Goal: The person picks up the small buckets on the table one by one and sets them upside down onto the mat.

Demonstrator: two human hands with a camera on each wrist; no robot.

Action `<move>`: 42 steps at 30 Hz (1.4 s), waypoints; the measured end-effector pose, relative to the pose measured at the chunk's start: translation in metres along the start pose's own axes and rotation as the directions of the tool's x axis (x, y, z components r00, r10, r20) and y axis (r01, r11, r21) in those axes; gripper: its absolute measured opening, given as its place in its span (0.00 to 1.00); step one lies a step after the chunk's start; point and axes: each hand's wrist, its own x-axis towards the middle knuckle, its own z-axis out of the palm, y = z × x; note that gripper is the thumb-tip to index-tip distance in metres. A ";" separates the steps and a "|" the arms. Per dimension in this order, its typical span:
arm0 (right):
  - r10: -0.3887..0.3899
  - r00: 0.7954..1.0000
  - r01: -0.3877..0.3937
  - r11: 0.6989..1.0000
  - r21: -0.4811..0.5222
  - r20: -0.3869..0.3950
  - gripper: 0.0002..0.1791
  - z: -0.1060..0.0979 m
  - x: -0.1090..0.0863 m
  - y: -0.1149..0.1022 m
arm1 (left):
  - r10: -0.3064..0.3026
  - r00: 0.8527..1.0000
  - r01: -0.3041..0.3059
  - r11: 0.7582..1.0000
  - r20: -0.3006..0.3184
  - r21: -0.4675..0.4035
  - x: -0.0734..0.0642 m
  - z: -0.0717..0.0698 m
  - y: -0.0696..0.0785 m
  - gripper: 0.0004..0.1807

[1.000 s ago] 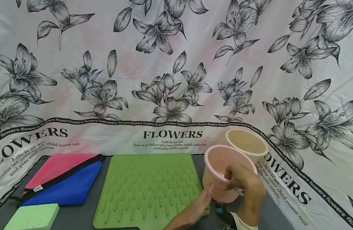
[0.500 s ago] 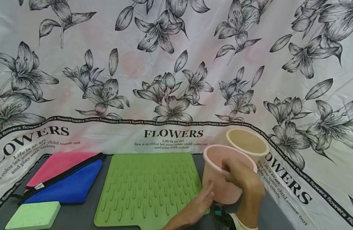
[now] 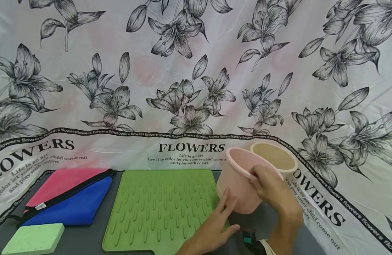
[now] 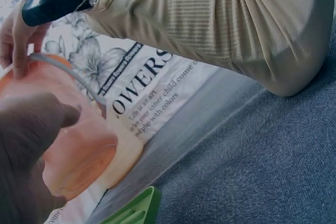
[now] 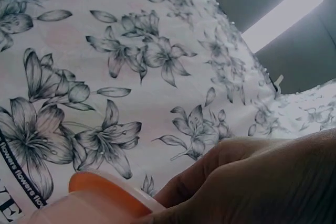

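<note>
A pink bucket [image 3: 239,184] is tilted at the right of the mat in the head view, its mouth leaning left and upward. My right hand [image 3: 272,191] grips its rim at the near right, fingers over the edge. In the right wrist view the same rim [image 5: 123,184] sits against that hand. My left hand [image 3: 213,226] touches the bucket's lower left side with its fingers extended. The left wrist view shows this hand [image 4: 31,135] in front of the bucket wall [image 4: 79,156]. The inside of the bucket is mostly hidden.
Behind the pink bucket stands a cream bucket [image 3: 290,170]. A green ridged mat [image 3: 161,209] lies at the centre of the grey table. To the left are a pink and blue zip pouch [image 3: 71,205] and a pale green block [image 3: 33,239]. A floral curtain [image 3: 183,88] hangs behind.
The pink bucket has risen and tipped. My right hand has shifted from inside its mouth to the rim. The left hand's fingers have spread out on its side.
</note>
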 end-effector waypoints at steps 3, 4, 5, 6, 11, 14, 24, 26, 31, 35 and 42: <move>-0.006 0.998 0.006 1.000 0.011 -0.061 0.08 -0.001 0.000 -0.004 | 0.022 0.998 -0.010 0.985 -0.065 0.171 -0.001 0.001 0.001 0.44; -0.004 0.997 0.006 1.000 0.019 -0.072 0.07 -0.001 0.001 -0.005 | 0.030 0.995 -0.008 0.974 -0.095 0.228 0.000 0.001 0.002 0.46; -0.002 0.997 0.005 1.000 0.028 -0.083 0.06 -0.001 0.001 -0.006 | 0.043 0.991 -0.007 0.960 -0.126 0.278 0.000 0.000 0.002 0.48; -0.003 0.995 0.006 0.999 0.031 -0.095 0.06 -0.002 0.001 -0.006 | 0.058 0.986 -0.004 0.946 -0.157 0.323 0.001 0.000 0.003 0.51; -0.029 0.980 0.038 0.998 0.042 -0.199 0.05 -0.004 0.004 -0.009 | 0.186 0.935 -0.018 0.876 -0.303 0.482 0.005 -0.006 0.008 0.54; -0.074 0.958 0.081 0.997 0.014 -0.277 0.06 -0.003 0.005 -0.011 | 0.226 0.906 -0.017 0.866 -0.359 0.500 0.005 -0.011 0.009 0.55; -0.023 0.865 0.057 0.997 0.052 -0.502 0.05 0.002 0.014 -0.023 | 0.379 0.787 -0.022 0.806 -0.487 0.592 0.004 -0.023 -0.005 0.58; 0.035 0.846 0.037 0.992 0.124 -0.532 0.05 0.001 0.014 -0.026 | 0.413 0.727 -0.039 0.822 -0.548 0.568 0.003 -0.025 -0.011 0.60; 0.198 0.804 0.034 0.926 0.376 -0.560 0.08 -0.006 0.012 -0.033 | 0.418 0.584 -0.136 0.895 -0.696 0.425 0.004 -0.042 -0.023 0.75; 0.301 0.785 0.040 0.848 0.528 -0.542 0.10 -0.009 0.013 -0.033 | 0.359 0.579 -0.184 0.932 -0.732 0.311 0.002 -0.061 -0.034 0.81; 0.467 0.776 0.093 0.580 0.810 -0.424 0.08 -0.005 0.021 -0.029 | 0.343 0.651 -0.354 0.926 -0.677 0.129 -0.008 -0.088 -0.058 0.78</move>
